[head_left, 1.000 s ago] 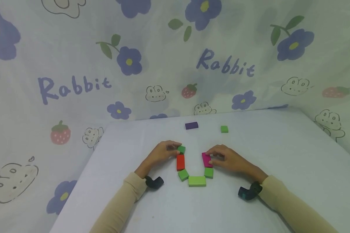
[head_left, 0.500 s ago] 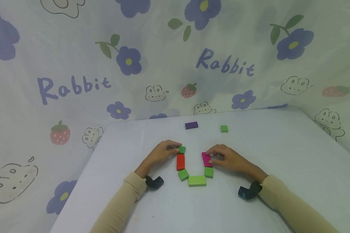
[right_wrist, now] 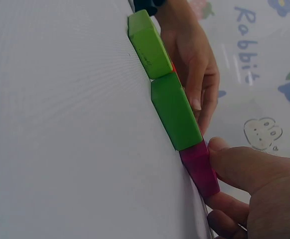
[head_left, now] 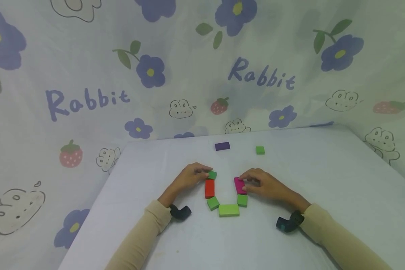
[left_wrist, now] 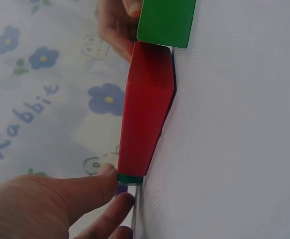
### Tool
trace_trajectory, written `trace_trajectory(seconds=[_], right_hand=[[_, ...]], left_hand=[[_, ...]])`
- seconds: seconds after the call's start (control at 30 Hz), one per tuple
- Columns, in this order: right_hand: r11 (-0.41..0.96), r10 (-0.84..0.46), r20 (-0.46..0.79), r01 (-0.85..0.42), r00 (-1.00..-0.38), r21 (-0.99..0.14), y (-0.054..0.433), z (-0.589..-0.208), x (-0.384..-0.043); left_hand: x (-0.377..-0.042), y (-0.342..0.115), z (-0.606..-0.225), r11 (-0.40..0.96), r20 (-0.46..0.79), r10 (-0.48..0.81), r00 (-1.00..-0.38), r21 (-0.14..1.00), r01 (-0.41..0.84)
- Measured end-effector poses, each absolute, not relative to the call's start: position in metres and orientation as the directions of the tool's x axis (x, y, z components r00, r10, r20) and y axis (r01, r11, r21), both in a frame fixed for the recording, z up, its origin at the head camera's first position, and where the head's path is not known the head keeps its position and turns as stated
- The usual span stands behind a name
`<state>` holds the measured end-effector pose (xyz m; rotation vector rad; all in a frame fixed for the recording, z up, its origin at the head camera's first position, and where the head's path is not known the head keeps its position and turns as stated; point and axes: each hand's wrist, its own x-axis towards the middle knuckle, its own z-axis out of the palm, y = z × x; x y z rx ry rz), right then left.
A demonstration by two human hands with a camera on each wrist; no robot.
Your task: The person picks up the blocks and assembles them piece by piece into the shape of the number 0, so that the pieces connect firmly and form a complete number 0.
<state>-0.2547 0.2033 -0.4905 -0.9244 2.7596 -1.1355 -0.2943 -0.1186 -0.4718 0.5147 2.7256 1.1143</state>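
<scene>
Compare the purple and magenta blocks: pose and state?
Pose: in the head view the purple block lies roughly left-right; the magenta block runs mostly near-far, slightly slanted.
Contact: the right hand pinches the magenta block; no hand touches the purple block.
Neighbours: the magenta block meets a green block at its near end; the purple block sits apart.
Shared: both are elongated.
</scene>
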Motion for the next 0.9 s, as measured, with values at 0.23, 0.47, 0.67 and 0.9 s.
trace_trajectory(seconds=[0.23, 0.47, 0.67, 0.9], right_hand=[[0.56, -0.528, 0.197, -0.513, -0.826, -0.651, 0.2035, -0.4912, -0.2542], [0.568, -0.524, 0.191, -0.507, -0.83, -0.648, 0.2034, -0.4913, -0.255], [0.568, -0.52, 0.18, -0.495, -0.835, -0.657, 0.2031, -0.4898, -0.2544], [0.568, -0.517, 0.182, -0.494, -0.836, -0.658, 0.2022, -0.491, -0.254]], left_hand=[[-0.2951, -0.1189, -0.4742, 0.67, 0.005, 0.385, -0.923, 0.687, 0.283], [-0.2917, -0.1166, -0.4715, 0.677, 0.008, 0.367, -0.93, 0.684, 0.273], [-0.2913, -0.1145, -0.4709, 0.684, -0.006, 0.352, -0.936, 0.684, 0.253], [-0.291, -0.1157, -0.472, 0.688, -0.004, 0.357, -0.934, 0.678, 0.26]])
